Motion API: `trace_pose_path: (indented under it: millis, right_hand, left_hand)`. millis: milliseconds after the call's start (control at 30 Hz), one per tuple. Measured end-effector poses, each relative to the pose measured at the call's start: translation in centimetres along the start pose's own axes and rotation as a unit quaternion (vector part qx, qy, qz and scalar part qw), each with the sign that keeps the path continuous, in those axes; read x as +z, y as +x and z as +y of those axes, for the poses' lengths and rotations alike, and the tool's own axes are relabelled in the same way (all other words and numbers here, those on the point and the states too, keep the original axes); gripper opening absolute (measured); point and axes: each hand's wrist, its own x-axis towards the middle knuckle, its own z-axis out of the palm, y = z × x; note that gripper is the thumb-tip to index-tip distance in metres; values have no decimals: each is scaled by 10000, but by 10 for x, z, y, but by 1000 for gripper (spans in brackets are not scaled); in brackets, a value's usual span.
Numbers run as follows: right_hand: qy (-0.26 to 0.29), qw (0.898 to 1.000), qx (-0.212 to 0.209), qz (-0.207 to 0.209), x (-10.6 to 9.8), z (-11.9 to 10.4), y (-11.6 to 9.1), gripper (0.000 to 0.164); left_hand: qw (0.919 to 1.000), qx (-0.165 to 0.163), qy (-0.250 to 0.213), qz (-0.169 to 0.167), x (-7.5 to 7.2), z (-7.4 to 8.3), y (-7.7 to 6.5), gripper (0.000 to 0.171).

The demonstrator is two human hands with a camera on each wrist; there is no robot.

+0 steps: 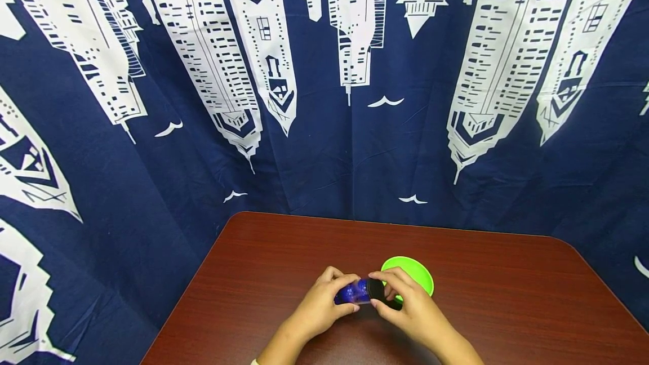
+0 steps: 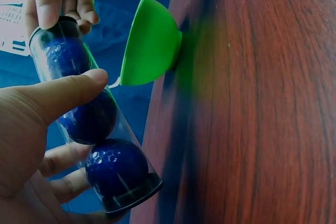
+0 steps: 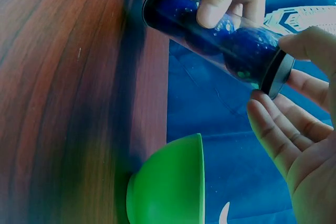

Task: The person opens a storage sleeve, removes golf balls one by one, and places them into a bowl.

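Note:
A clear tube (image 1: 361, 291) with black end caps holds three blue dimpled golf balls (image 2: 116, 166) in a row. Held above the table, it lies nearly level in the head view. My left hand (image 1: 320, 304) grips the tube's body, thumb on one side and fingers round the other. At the other end my right hand (image 1: 413, 307) pinches the black cap (image 3: 277, 74) between thumb and fingers. That cap is still on the tube in the right wrist view. Just behind the right hand stands a bright green bowl (image 1: 420, 275), partly hidden by the fingers.
The brown wood-grain table (image 1: 284, 246) spreads out under both hands, with rounded far corners. Behind it and at the left hangs a dark blue cloth (image 1: 324, 168) printed with white buildings and birds.

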Motion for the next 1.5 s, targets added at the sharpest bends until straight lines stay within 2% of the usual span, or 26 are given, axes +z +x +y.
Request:
trace_pose_path:
  millis: [233, 500, 800, 1100, 1233, 1500]
  right_hand:
    - [-178, 9997, -77, -168, -4, -1, -3, 47]
    - [160, 9994, -160, -278, -8, 0, -3, 44]
    - [581, 9978, -98, -299, -8, 0, -1, 47]
    - [680, 9973, -83, -272, -7, -1, 1, 43]
    - [645, 9976, 51, -248, -6, 0, 1, 45]
    - [269, 9996, -33, 65, -11, 5, 2, 52]
  left_hand:
    - [9997, 173, 182, -58, -1, 0, -1, 51]
    - [9993, 282, 163, -156, -1, -6, 1, 50]
    - [9997, 235, -89, -31, -4, -10, 4, 49]
    - [9997, 159, -195, 6, -2, -9, 4, 49]
    - [9991, 102, -402, -9, -2, -9, 4, 49]
    - [9981, 4, -615, 105, -1, -11, 3, 51]
